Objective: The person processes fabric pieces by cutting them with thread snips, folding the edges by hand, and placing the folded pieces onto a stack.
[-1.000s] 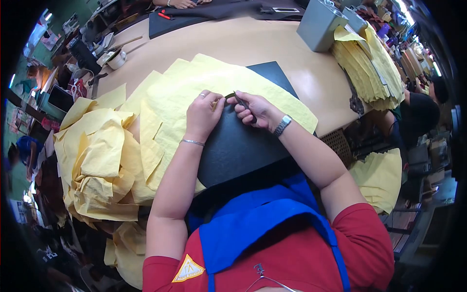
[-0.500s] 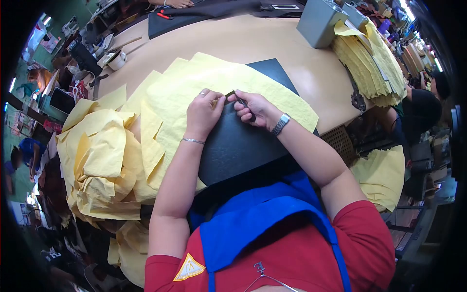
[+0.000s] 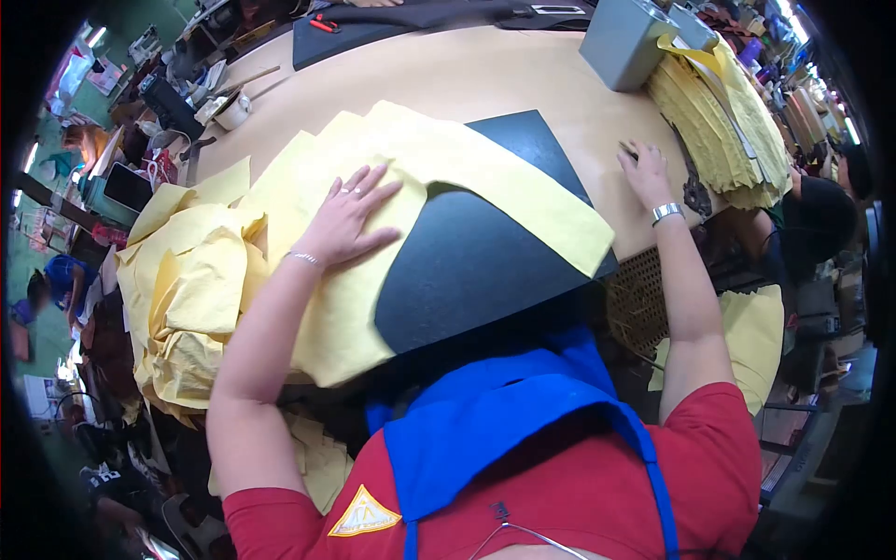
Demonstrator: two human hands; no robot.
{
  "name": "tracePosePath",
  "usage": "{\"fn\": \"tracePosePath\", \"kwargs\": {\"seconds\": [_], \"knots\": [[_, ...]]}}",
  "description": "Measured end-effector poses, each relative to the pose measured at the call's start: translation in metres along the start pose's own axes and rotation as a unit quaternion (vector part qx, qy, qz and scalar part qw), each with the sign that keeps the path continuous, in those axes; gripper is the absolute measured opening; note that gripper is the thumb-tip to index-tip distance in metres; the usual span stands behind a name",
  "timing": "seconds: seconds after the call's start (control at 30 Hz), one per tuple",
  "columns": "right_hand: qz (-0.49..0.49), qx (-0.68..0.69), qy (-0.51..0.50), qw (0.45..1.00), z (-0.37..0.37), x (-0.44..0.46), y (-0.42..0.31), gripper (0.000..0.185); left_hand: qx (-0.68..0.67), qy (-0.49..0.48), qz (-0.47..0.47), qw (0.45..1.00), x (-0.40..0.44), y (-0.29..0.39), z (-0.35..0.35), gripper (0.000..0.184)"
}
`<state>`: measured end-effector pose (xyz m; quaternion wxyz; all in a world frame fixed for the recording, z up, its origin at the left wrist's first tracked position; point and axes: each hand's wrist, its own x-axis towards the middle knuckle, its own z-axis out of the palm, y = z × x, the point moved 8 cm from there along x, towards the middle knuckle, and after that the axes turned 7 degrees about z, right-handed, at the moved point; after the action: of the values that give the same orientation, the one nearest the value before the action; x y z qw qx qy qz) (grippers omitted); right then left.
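Note:
My left hand (image 3: 353,217) lies flat on the yellow sheets (image 3: 308,182), fingers spread. These thin sheets overlap and fan out across a black board (image 3: 476,271), and their curved inner edge leaves much of the board bare. Off to the right, my right hand (image 3: 646,175) is low over the tan tabletop (image 3: 523,79), beyond the board. A small dark thing (image 3: 631,147) shows at its thumb and fingertips; most of it is hidden, so I cannot make out its kind.
A crumpled heap of yellow sheets (image 3: 191,299) lies at the left. A grey metal block (image 3: 625,42) stands beside a thick yellow stack (image 3: 714,121) at the back right. A white mug (image 3: 233,110) is at the far left. Another person's hand (image 3: 373,3) shows at the top edge.
My hands have parted. The left moved left and flattened on the sheets; the right, which held a dark small tool at the sheet's edge, swung out to the right. More of the board shows.

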<state>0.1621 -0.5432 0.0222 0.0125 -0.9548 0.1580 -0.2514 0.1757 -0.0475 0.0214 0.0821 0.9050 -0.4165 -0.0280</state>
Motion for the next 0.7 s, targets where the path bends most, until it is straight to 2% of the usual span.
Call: {"fn": "tracePosePath", "kwargs": {"seconds": [0.03,0.07,0.13,0.17,0.2,0.27,0.37,0.4,0.47,0.53,0.63,0.7], "knots": [[-0.011,0.054,-0.023,0.998,-0.005,0.005,-0.019,0.039,-0.001,0.019,-0.071,0.997,0.012,-0.008,0.004,0.078],[-0.086,0.087,-0.031,0.992,-0.035,-0.003,-0.065,0.041,-0.005,0.041,-0.147,0.988,0.026,-0.015,0.005,0.080],[-0.089,0.269,-0.159,0.946,-0.050,-0.037,-0.139,0.039,-0.015,0.110,-0.340,0.934,0.044,-0.044,0.016,0.082],[-0.137,0.270,-0.178,0.936,-0.064,-0.063,-0.176,0.039,-0.050,0.147,-0.372,0.915,0.049,-0.049,0.016,0.083],[-0.183,0.269,-0.196,0.925,-0.079,-0.091,-0.204,0.039,-0.053,0.160,-0.356,0.919,0.054,-0.048,0.010,0.082],[-0.229,0.214,-0.155,0.937,-0.092,-0.130,-0.225,0.040,-0.061,0.177,-0.320,0.929,0.060,-0.045,0.002,0.082],[-0.194,0.202,-0.203,0.938,-0.072,-0.130,-0.208,0.047,-0.016,0.021,-0.179,0.983,0.030,-0.028,-0.001,0.097],[-0.142,0.278,-0.228,0.922,-0.061,-0.124,-0.193,0.044,0.003,-0.028,-0.145,0.989,0.012,-0.018,0.002,0.101],[-0.107,0.283,-0.297,0.906,-0.052,-0.109,-0.177,0.038,0.000,-0.018,-0.182,0.983,-0.018,-0.003,-0.003,0.108],[-0.167,0.353,-0.266,0.881,-0.036,-0.095,-0.161,0.034,0.014,-0.015,-0.199,0.980,-0.045,0.019,-0.002,0.115],[-0.193,0.200,-0.359,0.891,-0.033,-0.072,-0.151,0.024,0.046,-0.099,-0.208,0.972,-0.060,0.069,-0.020,0.109],[-0.204,0.194,-0.376,0.883,-0.044,-0.062,-0.153,0.020,0.118,-0.165,-0.197,0.959,-0.051,0.096,-0.029,0.102]]}}
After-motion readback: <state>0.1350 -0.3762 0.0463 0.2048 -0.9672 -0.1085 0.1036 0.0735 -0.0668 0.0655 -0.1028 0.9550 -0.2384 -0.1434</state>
